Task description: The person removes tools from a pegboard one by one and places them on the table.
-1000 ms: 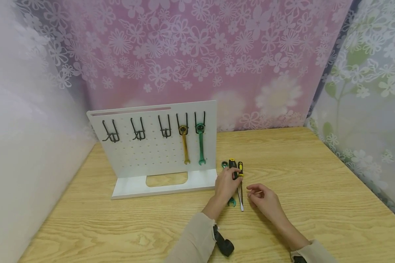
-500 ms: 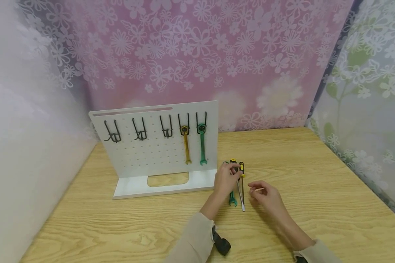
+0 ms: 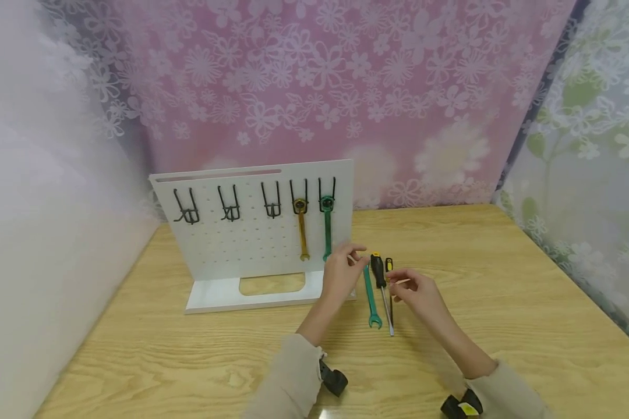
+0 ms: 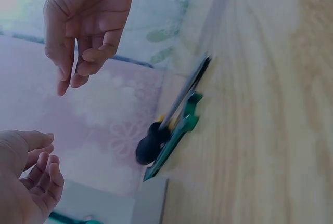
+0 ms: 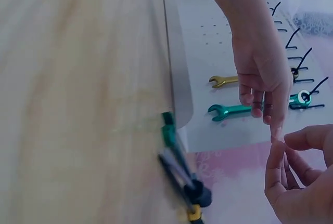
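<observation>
My left hand (image 3: 340, 272) hovers beside the pegboard's right edge, fingers loosely bent and nothing in them. Just right of it, a green wrench (image 3: 371, 299) lies on the table, its open end toward me; the hand partly hides its far end. Alongside lies a large screwdriver (image 3: 378, 272) with a black and yellow handle and a flat tip. A thinner screwdriver (image 3: 389, 265) lies to its right, partly covered by my right hand (image 3: 419, 294). In the right wrist view, the right hand (image 5: 304, 174) looks empty, its fingers bent and raised above the tools.
A white pegboard (image 3: 220, 247) on a white base stands to the left. From its hooks hang a gold wrench (image 3: 302, 233) and a green wrench (image 5: 229, 110); three hooks (image 3: 187, 212) to the left bear nothing. Patterned curtains (image 3: 314, 87) border the wooden table (image 3: 477, 262).
My left hand has moved off the screwdrivers, left and slightly up, uncovering the large handle. My right hand has moved left and up to the thinner screwdriver. The tools lie where they were.
</observation>
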Demonstrator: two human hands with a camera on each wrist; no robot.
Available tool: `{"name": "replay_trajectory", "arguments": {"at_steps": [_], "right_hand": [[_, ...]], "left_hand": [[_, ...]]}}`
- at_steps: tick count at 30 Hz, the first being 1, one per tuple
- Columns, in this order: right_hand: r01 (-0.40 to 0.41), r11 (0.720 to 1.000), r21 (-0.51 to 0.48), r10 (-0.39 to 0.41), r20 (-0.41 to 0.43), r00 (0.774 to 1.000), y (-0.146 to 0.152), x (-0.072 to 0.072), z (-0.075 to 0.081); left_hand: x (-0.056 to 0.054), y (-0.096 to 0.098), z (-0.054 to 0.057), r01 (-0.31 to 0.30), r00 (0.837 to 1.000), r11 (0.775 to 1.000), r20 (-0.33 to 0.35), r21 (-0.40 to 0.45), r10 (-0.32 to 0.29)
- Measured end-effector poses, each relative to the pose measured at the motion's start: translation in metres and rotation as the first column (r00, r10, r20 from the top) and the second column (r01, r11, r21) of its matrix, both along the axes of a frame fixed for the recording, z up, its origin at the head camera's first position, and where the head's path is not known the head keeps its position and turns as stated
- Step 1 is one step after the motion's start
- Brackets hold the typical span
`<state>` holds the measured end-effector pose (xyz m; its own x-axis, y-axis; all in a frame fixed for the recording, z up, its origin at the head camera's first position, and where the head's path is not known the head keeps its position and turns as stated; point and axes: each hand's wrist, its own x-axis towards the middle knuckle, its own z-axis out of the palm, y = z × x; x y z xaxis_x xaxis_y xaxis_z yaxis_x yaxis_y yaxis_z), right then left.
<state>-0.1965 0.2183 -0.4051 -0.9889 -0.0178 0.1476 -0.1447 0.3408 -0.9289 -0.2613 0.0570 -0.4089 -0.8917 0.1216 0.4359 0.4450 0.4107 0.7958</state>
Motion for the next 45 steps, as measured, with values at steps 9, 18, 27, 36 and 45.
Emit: {"name": "replay_trajectory", "arguments": {"at_steps": [9,18,27,36,45], "right_hand": [[-0.097,0.994,-0.044,0.095,-0.044,0.995,-0.036,-0.024,0.023],[-0.14,0.988,-0.07,0.135,-0.068,0.988,-0.091,-0.052,0.028],[-0.099,0.994,-0.045,0.097,-0.052,0.994,-0.13,-0.07,0.013],[-0.081,0.997,-0.005,0.08,-0.044,0.996,-0.145,-0.076,0.004],[-0.09,0.984,0.152,0.114,-0.161,0.98,-0.141,-0.073,-0.002]], "left_hand": [[-0.005,-0.045,0.017,-0.09,0.993,0.994,-0.066,0.06,0.094],[-0.015,-0.087,0.026,-0.235,0.962,0.952,-0.096,0.194,0.257],[-0.024,-0.1,0.023,-0.214,0.971,0.937,-0.04,0.278,0.234],[-0.027,-0.094,0.012,-0.16,0.977,0.935,-0.087,0.318,0.197],[-0.027,-0.092,0.015,-0.207,0.974,0.933,-0.029,0.295,0.225]]}}
